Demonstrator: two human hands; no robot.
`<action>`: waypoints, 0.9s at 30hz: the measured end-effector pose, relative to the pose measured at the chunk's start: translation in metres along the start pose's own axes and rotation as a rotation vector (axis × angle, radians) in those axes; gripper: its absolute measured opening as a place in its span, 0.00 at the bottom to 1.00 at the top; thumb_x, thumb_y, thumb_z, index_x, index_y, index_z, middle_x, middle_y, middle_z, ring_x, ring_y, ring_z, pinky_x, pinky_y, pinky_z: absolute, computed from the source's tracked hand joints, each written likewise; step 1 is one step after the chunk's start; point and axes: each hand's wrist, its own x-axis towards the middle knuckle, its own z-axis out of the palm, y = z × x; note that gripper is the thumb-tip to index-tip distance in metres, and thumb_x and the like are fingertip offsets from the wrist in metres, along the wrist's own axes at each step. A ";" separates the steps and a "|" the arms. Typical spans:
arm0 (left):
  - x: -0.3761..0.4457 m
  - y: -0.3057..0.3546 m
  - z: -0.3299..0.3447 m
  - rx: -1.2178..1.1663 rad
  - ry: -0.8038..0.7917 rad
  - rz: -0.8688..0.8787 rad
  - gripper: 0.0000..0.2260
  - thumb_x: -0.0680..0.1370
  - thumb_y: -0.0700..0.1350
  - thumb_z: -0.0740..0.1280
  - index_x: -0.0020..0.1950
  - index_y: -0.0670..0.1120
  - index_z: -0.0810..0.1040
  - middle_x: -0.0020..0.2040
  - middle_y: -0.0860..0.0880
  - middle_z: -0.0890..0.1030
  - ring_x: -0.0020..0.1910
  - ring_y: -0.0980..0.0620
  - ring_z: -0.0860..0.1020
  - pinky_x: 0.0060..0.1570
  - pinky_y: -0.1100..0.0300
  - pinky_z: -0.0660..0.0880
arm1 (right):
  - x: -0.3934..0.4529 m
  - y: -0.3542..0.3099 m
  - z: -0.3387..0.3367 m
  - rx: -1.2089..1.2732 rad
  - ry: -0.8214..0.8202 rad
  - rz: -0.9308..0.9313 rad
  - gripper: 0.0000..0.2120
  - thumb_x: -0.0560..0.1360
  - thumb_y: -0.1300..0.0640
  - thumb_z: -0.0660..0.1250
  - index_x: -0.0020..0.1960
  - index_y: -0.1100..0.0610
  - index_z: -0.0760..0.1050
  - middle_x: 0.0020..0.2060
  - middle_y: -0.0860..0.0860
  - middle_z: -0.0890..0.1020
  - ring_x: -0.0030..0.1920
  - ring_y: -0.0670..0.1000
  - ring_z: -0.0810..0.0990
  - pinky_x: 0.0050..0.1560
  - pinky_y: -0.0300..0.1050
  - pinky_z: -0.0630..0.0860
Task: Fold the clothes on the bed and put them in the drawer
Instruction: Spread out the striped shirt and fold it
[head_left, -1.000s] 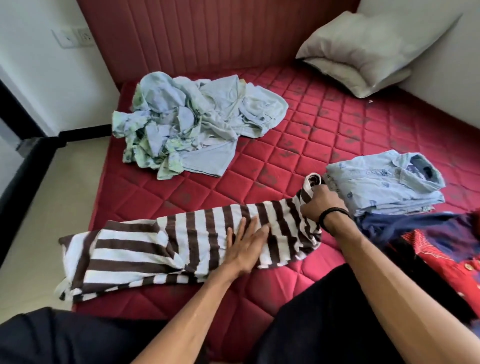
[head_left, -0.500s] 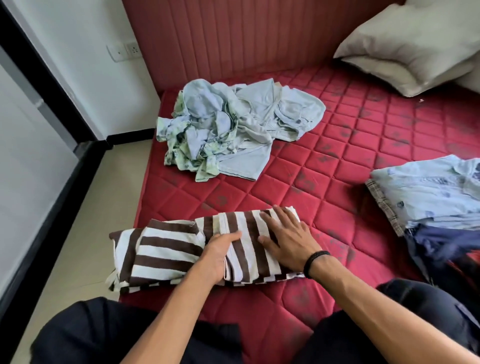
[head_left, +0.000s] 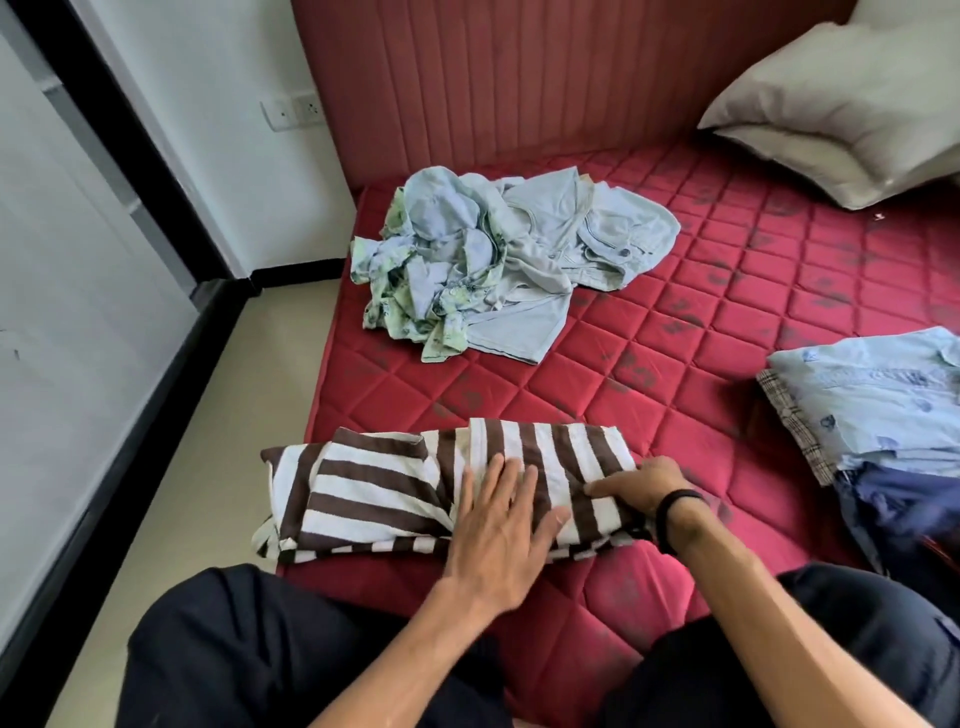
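A brown-and-white striped garment lies partly folded along the near edge of the red quilted mattress. My left hand presses flat on its middle with fingers spread. At the garment's right end, my right hand, with a black band on the wrist, pinches the cloth. A crumpled heap of pale blue and green clothes sits farther back on the mattress. A stack of folded clothes, light blue on top, lies at the right edge.
Two pale pillows lean in the far right corner against the red padded headboard. Left of the bed are beige floor, a white wall with sockets and a black-framed panel. My dark-trousered knees fill the bottom.
The garment's right end has been folded over to the left, making it shorter. My right hand moved from gripping that end to lying flat, then to pinching the new right edge. The view has shifted left.
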 end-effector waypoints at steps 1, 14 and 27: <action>-0.003 0.007 0.006 -0.002 -0.054 -0.018 0.39 0.82 0.70 0.37 0.83 0.46 0.59 0.83 0.46 0.58 0.83 0.48 0.50 0.81 0.41 0.41 | -0.002 -0.001 -0.011 0.074 -0.008 0.008 0.22 0.64 0.67 0.82 0.55 0.69 0.79 0.40 0.61 0.85 0.34 0.58 0.84 0.30 0.53 0.82; 0.039 0.084 -0.063 -1.222 -0.223 -0.248 0.41 0.76 0.77 0.46 0.81 0.53 0.64 0.75 0.48 0.74 0.72 0.54 0.73 0.74 0.54 0.66 | -0.073 -0.058 -0.091 -0.381 0.275 -0.607 0.12 0.69 0.48 0.77 0.37 0.55 0.79 0.30 0.52 0.80 0.33 0.52 0.80 0.34 0.46 0.74; -0.004 -0.095 -0.060 -1.592 0.091 -0.800 0.08 0.82 0.42 0.70 0.59 0.46 0.84 0.53 0.44 0.87 0.53 0.46 0.86 0.49 0.56 0.83 | -0.035 0.008 0.088 -1.107 0.064 -0.981 0.34 0.80 0.30 0.44 0.82 0.42 0.56 0.81 0.51 0.58 0.81 0.59 0.56 0.76 0.71 0.54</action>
